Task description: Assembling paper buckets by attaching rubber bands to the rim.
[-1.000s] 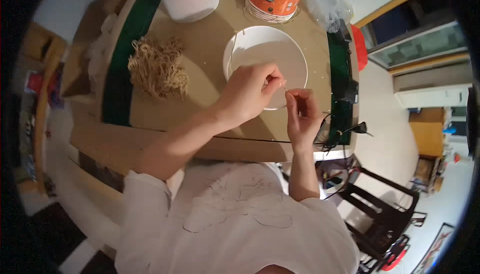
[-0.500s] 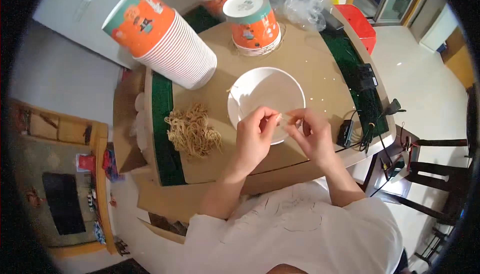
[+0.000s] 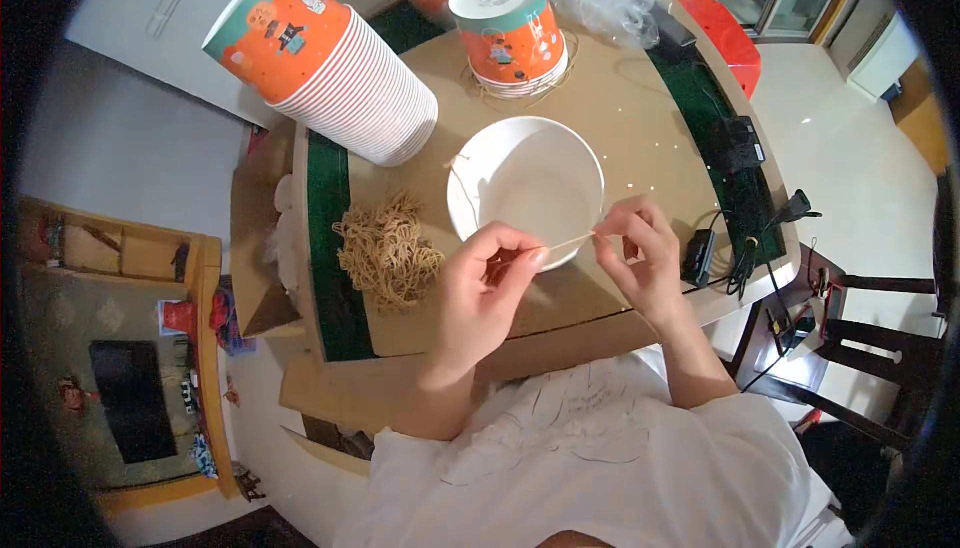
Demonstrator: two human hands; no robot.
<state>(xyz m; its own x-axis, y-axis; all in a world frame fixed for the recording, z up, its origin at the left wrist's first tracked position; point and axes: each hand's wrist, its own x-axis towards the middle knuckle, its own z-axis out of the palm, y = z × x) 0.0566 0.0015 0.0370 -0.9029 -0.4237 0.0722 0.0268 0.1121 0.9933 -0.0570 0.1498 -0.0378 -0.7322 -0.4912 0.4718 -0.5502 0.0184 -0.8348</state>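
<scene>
From my end, the bench (image 3: 640, 143) is smooth brown board edged in dark green. On it leans a tall stack of nested tubs (image 3: 335, 78), ribbed white below orange and green, papery-looking. A round white tub (image 3: 585, 173) stands open before the hands; an overturned orange tub (image 3: 512, 46) sits behind, thin cord (image 3: 574, 65) looped about its base. A fibrous tan tangle (image 3: 388, 256) lies left. My left hand (image 3: 482, 298) and right hand (image 3: 648, 263) are apart, each pinching one fine strand (image 3: 570, 243), stretched straight at the open tub's near rim. I'd judge this piece unfinished and much of the tangle unused.
</scene>
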